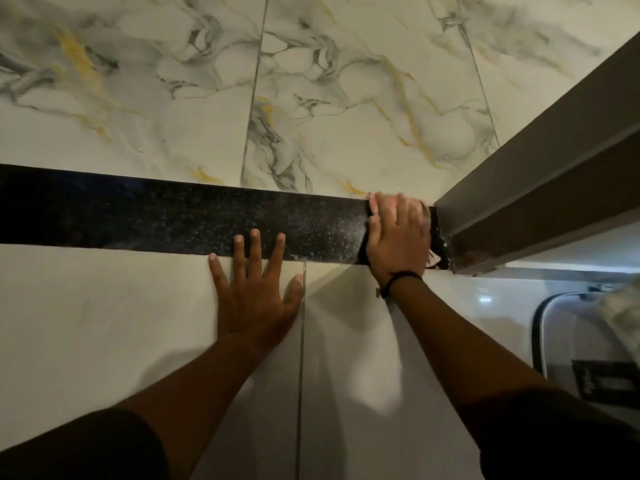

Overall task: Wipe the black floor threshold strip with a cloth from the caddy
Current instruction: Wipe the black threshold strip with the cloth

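- Head view: we see the black threshold strip (156, 216) running across the middle of the frame, from the left edge to the brown door frame (540, 188) at the right.
- Its surface is dark and glossy, flecked with pale speckles that grow denser toward the right end; the left end sits in shadow and looks almost plain black.
- Above it in the frame lies marbled floor tile (173, 81) with grey and yellow veins; below it lies plain cream tile (104, 323).
- Our right hand (398, 233) lies flat, palm down, on the right end of the strip, just beside the door frame, pressing a pale cloth (374, 202) beneath it; only small edges of cloth show past the fingers and by the wrist.
- A dark band (401, 277) circles that wrist.
- Our left hand (256, 292) is released and empty, fingers spread, palm resting on the cream tile, with its fingertips reaching onto the lower edge of the strip.
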